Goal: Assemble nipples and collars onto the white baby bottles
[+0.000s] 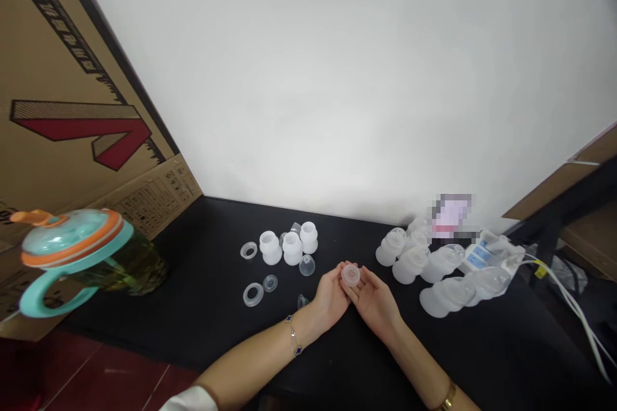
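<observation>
Plain white wall [337,90] rises behind a black counter [193,331], whose far edge follows the wall's foot and whose front-left edge borders a dark red tiled floor [116,372]. Brown cardboard, a tall box [80,96] printed in red and black, closes off the left end. Near it is a big clear drinking jug [96,250] with a teal lid, teal handle and orange trim. At the right, a cluster of translucent white rounded bottles [409,263] crowds the far side, next to a clear packet with blue labels [479,253].

Between these groups the left hand [331,295] and right hand [378,305] meet side by side, palms up, their fingers lightly curled and close together around a small translucent round disc [351,275]. Whether the fingers pinch its rim or merely carry it, I cannot tell. Its broad face points up toward the camera; being circular from here, it shows no clear long axis. Black surface opens ahead of it toward the wall, and on the right before the bottles.

Left of the hands stand three white waisted plastic containers [292,249], upright, mouths upward. Smallest are a clear dome [307,264] just beside them and a translucent flat ring [245,296] nearer the front.
</observation>
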Action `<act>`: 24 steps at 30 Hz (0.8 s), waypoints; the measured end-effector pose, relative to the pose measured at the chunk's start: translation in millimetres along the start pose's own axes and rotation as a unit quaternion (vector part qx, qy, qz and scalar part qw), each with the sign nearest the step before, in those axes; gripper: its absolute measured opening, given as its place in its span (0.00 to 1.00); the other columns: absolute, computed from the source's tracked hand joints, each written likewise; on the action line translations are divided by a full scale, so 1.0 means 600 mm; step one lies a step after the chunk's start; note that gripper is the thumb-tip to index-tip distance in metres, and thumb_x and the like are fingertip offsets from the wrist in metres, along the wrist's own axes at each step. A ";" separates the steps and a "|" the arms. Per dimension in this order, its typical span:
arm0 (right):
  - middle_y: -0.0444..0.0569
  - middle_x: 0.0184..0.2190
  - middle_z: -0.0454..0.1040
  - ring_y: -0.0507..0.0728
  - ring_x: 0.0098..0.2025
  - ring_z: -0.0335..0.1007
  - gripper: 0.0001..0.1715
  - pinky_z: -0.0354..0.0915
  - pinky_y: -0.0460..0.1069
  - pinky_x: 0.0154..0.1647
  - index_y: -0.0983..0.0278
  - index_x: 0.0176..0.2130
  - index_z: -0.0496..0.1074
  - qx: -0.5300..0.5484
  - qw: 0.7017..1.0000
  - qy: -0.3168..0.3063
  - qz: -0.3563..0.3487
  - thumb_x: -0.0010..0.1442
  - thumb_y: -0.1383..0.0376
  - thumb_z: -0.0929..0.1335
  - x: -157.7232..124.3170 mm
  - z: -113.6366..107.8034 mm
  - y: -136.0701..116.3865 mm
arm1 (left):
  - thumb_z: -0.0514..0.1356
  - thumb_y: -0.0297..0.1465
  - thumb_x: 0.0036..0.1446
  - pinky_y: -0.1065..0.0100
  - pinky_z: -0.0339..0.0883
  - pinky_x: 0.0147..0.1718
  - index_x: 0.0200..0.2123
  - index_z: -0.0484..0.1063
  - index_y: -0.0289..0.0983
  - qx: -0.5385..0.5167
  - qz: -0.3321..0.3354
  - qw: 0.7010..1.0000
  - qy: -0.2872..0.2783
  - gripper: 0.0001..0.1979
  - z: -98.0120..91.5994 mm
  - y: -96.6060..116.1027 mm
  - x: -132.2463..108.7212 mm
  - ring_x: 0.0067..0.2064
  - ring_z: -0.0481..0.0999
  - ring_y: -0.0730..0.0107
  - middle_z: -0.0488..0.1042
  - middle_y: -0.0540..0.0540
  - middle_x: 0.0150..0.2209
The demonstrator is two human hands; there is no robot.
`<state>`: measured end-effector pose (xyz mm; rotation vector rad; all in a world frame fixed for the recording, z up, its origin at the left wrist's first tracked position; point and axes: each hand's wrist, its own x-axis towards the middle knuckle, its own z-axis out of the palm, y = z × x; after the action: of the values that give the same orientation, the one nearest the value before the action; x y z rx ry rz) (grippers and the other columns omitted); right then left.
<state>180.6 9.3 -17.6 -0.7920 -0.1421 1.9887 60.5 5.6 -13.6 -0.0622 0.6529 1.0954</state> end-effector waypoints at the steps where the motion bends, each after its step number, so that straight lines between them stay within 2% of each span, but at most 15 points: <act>1: 0.55 0.45 0.82 0.59 0.51 0.78 0.11 0.74 0.54 0.54 0.67 0.42 0.77 -0.004 1.000 0.012 0.000 0.65 0.69 0.65 0.002 -0.003 0.001 | 0.54 0.31 0.66 0.68 0.66 0.46 0.37 0.75 0.32 0.003 -0.004 1.000 0.003 0.11 -0.001 -0.001 0.001 0.41 0.78 0.66 0.78 0.41 0.39; 7: 0.55 0.41 0.83 0.59 0.45 0.80 0.10 0.76 0.53 0.51 0.68 0.41 0.78 -0.030 0.999 0.037 -0.011 0.64 0.71 0.66 0.006 -0.011 0.004 | 0.53 0.31 0.67 0.69 0.66 0.41 0.34 0.74 0.34 0.041 -0.010 0.999 0.018 0.12 -0.006 -0.004 0.006 0.35 0.77 0.68 0.78 0.44 0.33; 17: 0.55 0.41 0.83 0.58 0.44 0.81 0.09 0.77 0.52 0.48 0.68 0.38 0.78 -0.033 0.998 0.046 -0.019 0.62 0.72 0.67 0.000 -0.001 0.004 | 0.53 0.32 0.67 0.68 0.65 0.41 0.35 0.73 0.33 0.045 -0.006 0.999 0.012 0.12 -0.011 -0.008 0.011 0.36 0.76 0.67 0.77 0.44 0.34; 21: 0.55 0.42 0.83 0.59 0.45 0.80 0.09 0.76 0.52 0.49 0.68 0.39 0.78 -0.024 0.999 0.038 -0.016 0.62 0.71 0.67 0.000 -0.002 0.003 | 0.55 0.33 0.66 0.67 0.64 0.42 0.35 0.72 0.34 0.040 -0.002 0.999 -0.009 0.10 -0.018 -0.008 0.015 0.36 0.76 0.66 0.76 0.45 0.34; 24: 0.56 0.45 0.82 0.61 0.51 0.78 0.11 0.74 0.55 0.53 0.68 0.41 0.78 -0.018 1.000 0.016 -0.019 0.61 0.70 0.66 -0.002 -0.002 0.001 | 0.54 0.33 0.66 0.67 0.64 0.42 0.36 0.72 0.35 0.033 -0.001 0.999 -0.007 0.10 -0.019 -0.006 0.016 0.37 0.76 0.66 0.76 0.44 0.36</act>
<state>181.2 7.7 -18.1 -0.8389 -0.1733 1.9416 60.9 7.6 -28.4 0.0013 0.6763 1.0697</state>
